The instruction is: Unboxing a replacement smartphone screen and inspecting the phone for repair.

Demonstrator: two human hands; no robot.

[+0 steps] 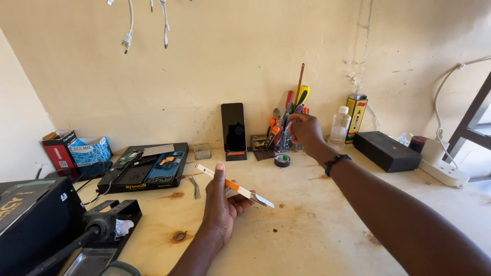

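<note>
Above plywood bench (317, 214), left hand (221, 204) grips orange-white blade tool (234, 186); right hand's (305, 130) grip unclear.

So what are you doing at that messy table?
A person is working at a wooden table. The left hand holds a thin flat tool with an orange and white handle and a metal blade. The right hand reaches to the tool holder by the wall, full of screwdrivers and tweezers. Nearby, a dark phone stands upright, and an opened phone's parts lie on a black tray.
</note>
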